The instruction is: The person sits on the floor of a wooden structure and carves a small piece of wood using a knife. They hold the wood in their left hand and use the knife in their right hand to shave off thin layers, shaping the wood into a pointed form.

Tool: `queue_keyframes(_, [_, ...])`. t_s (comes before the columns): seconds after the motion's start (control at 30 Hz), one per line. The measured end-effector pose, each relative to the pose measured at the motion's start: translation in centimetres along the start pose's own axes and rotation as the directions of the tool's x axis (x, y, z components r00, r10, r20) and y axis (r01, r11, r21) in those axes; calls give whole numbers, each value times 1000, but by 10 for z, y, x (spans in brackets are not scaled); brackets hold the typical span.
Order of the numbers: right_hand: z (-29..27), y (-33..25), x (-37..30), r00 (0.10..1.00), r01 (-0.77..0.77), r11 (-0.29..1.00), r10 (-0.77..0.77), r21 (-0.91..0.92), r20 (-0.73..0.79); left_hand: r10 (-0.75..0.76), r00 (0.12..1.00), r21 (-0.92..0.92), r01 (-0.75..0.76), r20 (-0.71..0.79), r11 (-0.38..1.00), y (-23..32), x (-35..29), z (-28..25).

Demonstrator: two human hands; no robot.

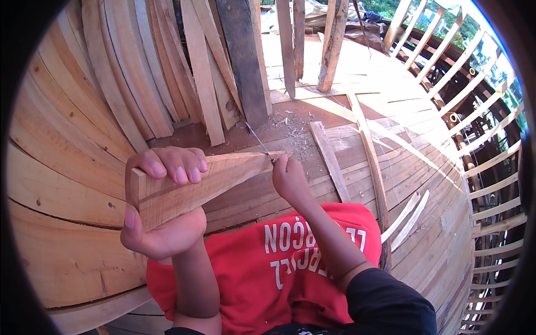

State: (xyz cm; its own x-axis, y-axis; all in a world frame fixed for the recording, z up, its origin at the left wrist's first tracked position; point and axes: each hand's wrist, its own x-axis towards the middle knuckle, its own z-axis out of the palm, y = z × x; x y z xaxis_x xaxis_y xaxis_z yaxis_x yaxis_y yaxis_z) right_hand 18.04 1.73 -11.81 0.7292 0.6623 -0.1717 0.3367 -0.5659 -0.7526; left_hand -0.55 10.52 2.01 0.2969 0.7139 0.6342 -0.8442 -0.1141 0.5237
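At the far left, curved planks (pixel 67 167) form a wall. The left hand (pixel 162 206) clamps the wide near-left end of a tapered wooden wedge (pixel 206 181), fingers over its top edge, thumb beneath. The wedge's long axis runs rightward, narrowing to a tip. There the right hand (pixel 290 181), closer to the tip, pinches a thin pencil-like tool (pixel 259 142) against it. Farther right, loose strips (pixel 368 156) lie on the plank deck (pixel 424 184).

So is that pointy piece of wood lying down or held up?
Held up: the left hand grips the wedge-shaped board off the floor, fingers wrapped over its thick end.
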Motion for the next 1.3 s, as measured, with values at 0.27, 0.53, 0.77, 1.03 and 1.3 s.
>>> queue_keyframes(0.27, [19,-1,5,997,30,999,-31,-14,-76,-1,1000,1,1,7,1000,7,5,-18])
queue_keyframes(0.53, [38,20,18,976,164,979,-143,119,-167,-22,996,-58,18,-81,998,4,13,-21])
queue_keyframes(0.77, [27,4,-2,987,142,981,-131,130,-91,-29,999,-12,29,-27,1000,4,9,-17])
queue_keyframes(1.03, [9,-29,-20,988,137,991,-136,9,-70,1,989,13,1,-148,1000,8,11,-20])
queue_keyframes(1.3, [17,1,-8,967,191,981,-183,28,-176,35,977,58,-23,-211,998,0,0,12])
